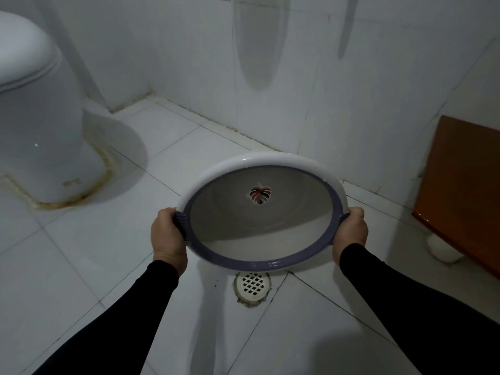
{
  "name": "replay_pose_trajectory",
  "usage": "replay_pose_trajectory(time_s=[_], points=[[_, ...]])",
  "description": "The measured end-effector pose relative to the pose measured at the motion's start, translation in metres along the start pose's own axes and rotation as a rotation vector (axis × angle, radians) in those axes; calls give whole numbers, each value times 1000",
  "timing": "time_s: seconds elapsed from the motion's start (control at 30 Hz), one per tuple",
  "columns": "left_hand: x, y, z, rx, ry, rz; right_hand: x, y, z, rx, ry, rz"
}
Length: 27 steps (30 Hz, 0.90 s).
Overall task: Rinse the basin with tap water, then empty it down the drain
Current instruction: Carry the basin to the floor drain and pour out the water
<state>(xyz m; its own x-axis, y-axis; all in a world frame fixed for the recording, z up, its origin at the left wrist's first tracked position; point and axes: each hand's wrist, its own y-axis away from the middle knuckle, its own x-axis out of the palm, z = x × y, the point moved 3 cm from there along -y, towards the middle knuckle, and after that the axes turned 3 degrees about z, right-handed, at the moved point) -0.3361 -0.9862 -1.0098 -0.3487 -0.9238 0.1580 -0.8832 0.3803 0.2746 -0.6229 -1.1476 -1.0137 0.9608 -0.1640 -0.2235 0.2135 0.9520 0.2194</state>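
I hold a round white basin (243,255) with a purple-grey rim and a leaf picture on its bottom, tipped steeply so its opening faces me. My left hand (167,234) grips the left handle and my right hand (350,234) grips the right handle. The basin's low edge hangs just above a white grated floor drain (253,286) set in the white floor tiles. No water shows inside the basin. Both forearms are in black sleeves.
A white toilet (40,117) stands at the left, stained around its base. A brown wooden cabinet (460,196) on a white foot stands at the right. Tiled walls rise close behind the basin, with wet streaks (258,50) on them.
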Motion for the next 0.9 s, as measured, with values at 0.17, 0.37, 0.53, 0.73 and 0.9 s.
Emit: replay_pose_trajectory(time_s=[0.17, 0.37, 0.53, 0.73, 0.9], points=[[2, 6, -3, 48, -46, 3, -3, 0, -3, 122, -21, 16], [1, 10, -7, 140, -124, 12, -3, 2, -5, 201, -46, 12], [-4, 5, -4, 19, 10, -11, 1, 3, -8, 195, -57, 10], [-8, -2, 2, 14, -16, -11, 7, 2, -10, 141, -16, 11], [-9, -7, 9, -32, -41, -12, 11, 0, -14, 185, -62, 3]])
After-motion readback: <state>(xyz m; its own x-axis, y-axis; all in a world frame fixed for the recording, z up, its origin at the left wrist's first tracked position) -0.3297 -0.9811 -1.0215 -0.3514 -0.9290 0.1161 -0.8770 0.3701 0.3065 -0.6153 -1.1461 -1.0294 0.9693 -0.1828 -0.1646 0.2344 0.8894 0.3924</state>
